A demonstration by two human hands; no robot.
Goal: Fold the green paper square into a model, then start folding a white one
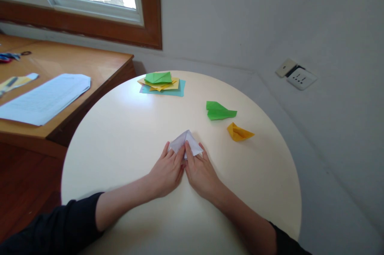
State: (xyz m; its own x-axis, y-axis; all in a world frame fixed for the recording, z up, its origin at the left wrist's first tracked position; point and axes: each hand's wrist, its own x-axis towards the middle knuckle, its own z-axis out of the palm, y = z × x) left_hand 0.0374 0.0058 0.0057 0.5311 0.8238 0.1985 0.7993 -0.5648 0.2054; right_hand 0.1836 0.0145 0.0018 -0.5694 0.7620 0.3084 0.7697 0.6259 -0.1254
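A small piece of folded white paper [180, 139] lies on the round table in front of me, its peak pointing away and a crease down its middle. My left hand [169, 169] grips its left side, fingers on the paper. On the right side, my right hand [199, 171] holds it the same way, with the index finger laid along the central crease. Both hands meet at the near edge, where the thumbs and the lower part of the paper are mostly hidden.
A green folded paper [219, 111] and a yellow paper boat [239, 132] lie to the right on the white table [120, 147]. Coloured papers [163, 83] are stacked at the back. Left stands a wooden desk [99, 57] with printed sheets [48, 97] and scissors [13, 56].
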